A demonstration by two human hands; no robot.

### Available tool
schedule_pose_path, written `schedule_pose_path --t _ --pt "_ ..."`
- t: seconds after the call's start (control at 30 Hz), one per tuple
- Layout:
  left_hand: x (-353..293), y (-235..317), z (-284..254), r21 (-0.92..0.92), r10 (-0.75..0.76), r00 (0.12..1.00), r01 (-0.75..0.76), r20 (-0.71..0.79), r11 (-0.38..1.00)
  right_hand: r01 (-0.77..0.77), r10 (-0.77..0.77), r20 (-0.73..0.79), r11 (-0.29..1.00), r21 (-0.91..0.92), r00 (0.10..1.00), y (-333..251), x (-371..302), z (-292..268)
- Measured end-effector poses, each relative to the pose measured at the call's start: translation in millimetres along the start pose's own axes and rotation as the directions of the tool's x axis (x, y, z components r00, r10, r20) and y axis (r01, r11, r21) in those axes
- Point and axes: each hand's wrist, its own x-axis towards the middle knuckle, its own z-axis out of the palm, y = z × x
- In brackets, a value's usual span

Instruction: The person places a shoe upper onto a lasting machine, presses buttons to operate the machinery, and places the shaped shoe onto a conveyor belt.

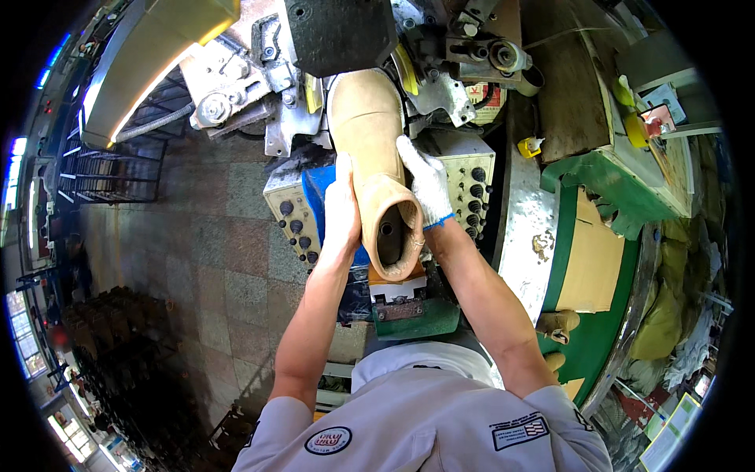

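Note:
A tan boot (370, 130) lies in front of me, its toe pointing away under a dark metal block (342, 35) of the machine. The open shaft faces me, and inside it is a dark form (388, 240) with a round hole. My left hand (343, 206), which looks bare, presses along the boot's left side near the ankle. On the opposite side my right hand (425, 182), in a white knitted glove with a blue cuff edge, grips the boot with fingers laid forward. Yellow-edged metal plates (405, 69) flank the toe. The fingertips on the boot's underside are hidden.
Control boxes with black knobs stand left (295, 224) and right (474, 189) of the boot. A pale machine arm (138, 71) hangs at upper left. To the right, a green conveyor (562, 259) carries cardboard (594, 267) and another tan boot (557, 324). Dark racks (110, 330) stand lower left.

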Motion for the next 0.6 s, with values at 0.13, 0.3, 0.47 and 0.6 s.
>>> schedule_pose_path --t 0.13,0.3,0.47,0.6 --pt "1 -6 -1 0.097 0.090 0.995 -0.093 0.033 0.991 0.017 -0.018 -0.021 0.997 -0.075 1.000 7 4 -9" --pt "13 -33 -12 0.055 0.197 0.977 -0.201 0.077 0.978 0.114 -0.154 -0.106 0.943 -0.313 0.982 24 5 -19" --pt "14 -36 -18 0.160 0.250 0.960 -0.269 0.126 0.950 0.145 -0.175 -0.062 0.931 -0.336 0.983 27 5 -24" --pt "7 -32 -18 0.121 0.208 0.975 -0.217 0.083 0.969 0.146 -0.175 -0.046 0.919 -0.367 0.984 22 -4 -22"
